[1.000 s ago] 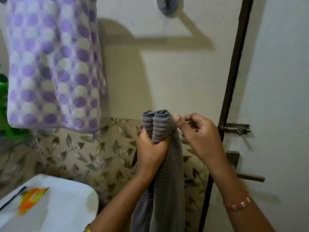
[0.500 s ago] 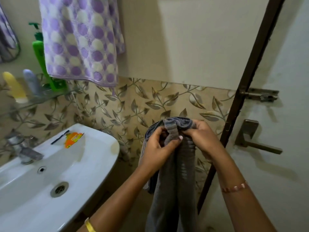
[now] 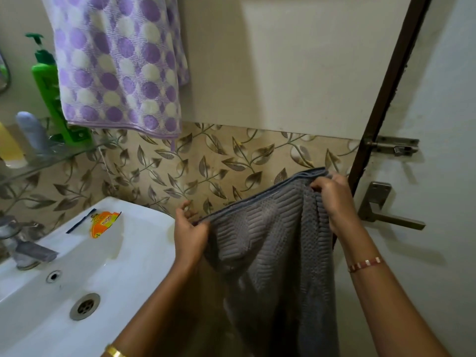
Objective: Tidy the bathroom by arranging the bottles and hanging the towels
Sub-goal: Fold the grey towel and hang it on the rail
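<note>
The left hand (image 3: pixel 189 234) and the right hand (image 3: pixel 332 194) each pinch the top edge of a grey towel (image 3: pixel 268 248), which hangs down between them. A purple dotted towel (image 3: pixel 118 65) hangs on the wall above a white sink (image 3: pixel 123 256). A green pump bottle (image 3: pixel 45 73) stands on a glass shelf (image 3: pixel 64 157).

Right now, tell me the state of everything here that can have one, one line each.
Grey towel: spread open, not hung, top edge held by both hands.
Left hand: grips the towel's left corner.
Right hand: pinches the towel's right corner.
Purple towel: hanging on the wall.
Green bottle: upright on the shelf, partly behind the purple towel.
Tap: no water running.
Sink: drain open.
Door bolt: cannot tell.
</note>
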Available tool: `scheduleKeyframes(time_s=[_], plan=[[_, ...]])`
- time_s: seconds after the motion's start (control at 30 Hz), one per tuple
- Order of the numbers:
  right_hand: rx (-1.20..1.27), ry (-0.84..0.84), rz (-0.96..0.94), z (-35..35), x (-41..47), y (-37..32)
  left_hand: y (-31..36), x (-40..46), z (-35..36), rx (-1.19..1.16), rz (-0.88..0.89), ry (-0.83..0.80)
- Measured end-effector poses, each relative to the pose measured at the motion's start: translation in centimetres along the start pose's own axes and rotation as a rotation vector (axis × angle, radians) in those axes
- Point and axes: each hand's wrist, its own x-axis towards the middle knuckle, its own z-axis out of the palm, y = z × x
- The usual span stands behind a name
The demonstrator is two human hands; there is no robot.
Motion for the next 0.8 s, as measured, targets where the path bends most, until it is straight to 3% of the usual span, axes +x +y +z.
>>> scheduleKeyframes(time_s=[0.13,0.27,0.37,0.5,0.7,0.8], plan=[[-0.074,-0.264,-0.114,1.7,-0.1,-0.4,1.7,-0.3,1.1,0.073,0.354,-0.318],[-0.154,-0.475,-0.206,2.9,-0.2,-1.3,3.7,-0.8,3.2,0.131,0.403,-0.654],[-0.152,-0.444,-0.261,2.4,0.0,-1.9,3.7,-0.2,3.6,0.146,0.442,-0.696],[-0.110,-0.333,-0.261,0.8,0.5,-1.6,2.4,0.8,2.9,0.361,0.463,-0.795],[-0.100,-0.189,-0.235,0.0,1.0,-1.0,0.9,2.2,2.6,0.374,0.309,-0.912],[-0.106,-0.095,-0.248,-0.6,1.4,-0.8,0.4,3.0,1.9,0.520,0.296,-0.975]])
